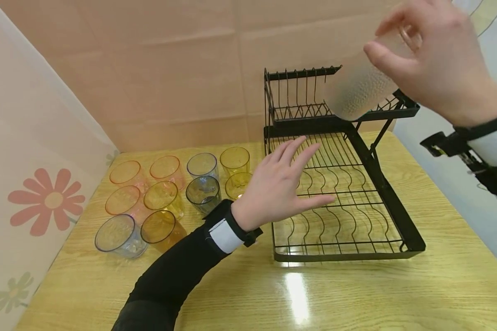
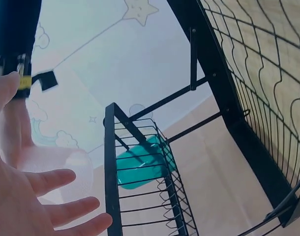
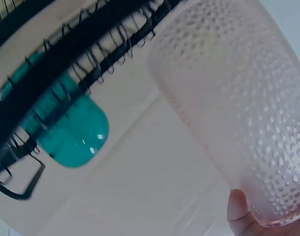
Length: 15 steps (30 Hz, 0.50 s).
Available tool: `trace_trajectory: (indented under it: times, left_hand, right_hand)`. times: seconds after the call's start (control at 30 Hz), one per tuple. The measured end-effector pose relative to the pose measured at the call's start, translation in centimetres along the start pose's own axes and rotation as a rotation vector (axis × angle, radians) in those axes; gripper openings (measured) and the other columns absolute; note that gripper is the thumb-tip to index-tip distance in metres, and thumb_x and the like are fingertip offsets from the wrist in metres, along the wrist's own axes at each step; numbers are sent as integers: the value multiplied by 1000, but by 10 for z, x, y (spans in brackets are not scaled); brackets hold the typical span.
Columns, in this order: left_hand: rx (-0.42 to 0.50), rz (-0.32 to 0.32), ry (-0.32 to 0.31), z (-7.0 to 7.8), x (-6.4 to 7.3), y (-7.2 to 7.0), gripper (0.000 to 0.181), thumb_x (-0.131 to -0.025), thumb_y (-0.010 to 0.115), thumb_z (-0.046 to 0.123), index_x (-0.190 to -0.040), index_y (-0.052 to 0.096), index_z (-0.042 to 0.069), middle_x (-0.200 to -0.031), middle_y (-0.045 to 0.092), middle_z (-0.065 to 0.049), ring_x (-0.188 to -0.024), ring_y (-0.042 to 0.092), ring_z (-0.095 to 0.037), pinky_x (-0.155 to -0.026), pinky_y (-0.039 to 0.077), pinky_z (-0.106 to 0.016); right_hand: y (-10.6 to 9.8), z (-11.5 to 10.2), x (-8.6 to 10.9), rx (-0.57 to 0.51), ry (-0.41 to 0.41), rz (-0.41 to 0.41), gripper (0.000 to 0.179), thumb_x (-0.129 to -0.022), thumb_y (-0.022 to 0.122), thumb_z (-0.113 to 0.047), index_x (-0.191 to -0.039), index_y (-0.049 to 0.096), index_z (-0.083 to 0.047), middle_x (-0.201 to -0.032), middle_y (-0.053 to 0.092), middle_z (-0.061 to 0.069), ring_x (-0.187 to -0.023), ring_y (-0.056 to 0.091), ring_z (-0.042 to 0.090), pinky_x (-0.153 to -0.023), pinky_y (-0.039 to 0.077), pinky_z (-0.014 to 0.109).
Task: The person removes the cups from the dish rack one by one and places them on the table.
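My right hand (image 1: 443,55) grips one end of a tall, clear, faintly pink dimpled glass (image 1: 360,89). The glass tilts in front of the upper tier (image 1: 302,123) of a black dish rack (image 1: 397,220); in the right wrist view its bumpy wall fills the right side. With fingers spread and nothing in it, my left hand (image 1: 273,188) hovers over the left part of the rack's lower tier. Several coloured tumblers (image 1: 163,197) stand mouth up left of that hand, and the forearm partly covers the nearest ones.
A teal container (image 3: 81,130) sits at the rack's upper tier, mostly hidden behind the glass in the head view. The wooden table (image 1: 240,294) meets a peach backdrop (image 1: 182,92) behind and a flower-printed sheet (image 1: 37,138) at left.
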<state>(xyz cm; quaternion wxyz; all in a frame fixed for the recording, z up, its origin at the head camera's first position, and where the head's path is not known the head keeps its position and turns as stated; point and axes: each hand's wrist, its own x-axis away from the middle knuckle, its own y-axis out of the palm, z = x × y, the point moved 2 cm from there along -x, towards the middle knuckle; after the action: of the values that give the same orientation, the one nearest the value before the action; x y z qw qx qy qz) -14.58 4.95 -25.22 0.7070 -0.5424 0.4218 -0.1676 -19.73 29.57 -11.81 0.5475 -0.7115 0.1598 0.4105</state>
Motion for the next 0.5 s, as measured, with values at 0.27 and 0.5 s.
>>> trace_trajectory:
  times: [0.27, 0.5]
  left_hand:
    - [68, 18, 2, -9, 28, 4, 91, -76, 38, 77, -144, 21, 20, -146, 24, -7, -131, 24, -22, -101, 25, -38]
    - [158, 11, -88, -22, 46, 9, 88, -76, 39, 77, -144, 22, 23, -146, 24, -6, -132, 22, -19, -98, 30, -38]
  right_hand:
    - [3, -10, 50, -137, -71, 79, 31, -78, 65, -26, -108, 64, -16, -99, 55, -9, -86, 40, 9, -71, 24, 25]
    - [-2, -73, 75, -329, 34, 48, 24, -83, 57, -13, -99, 57, 4, -99, 47, -17, -92, 38, 2, -80, 26, 23]
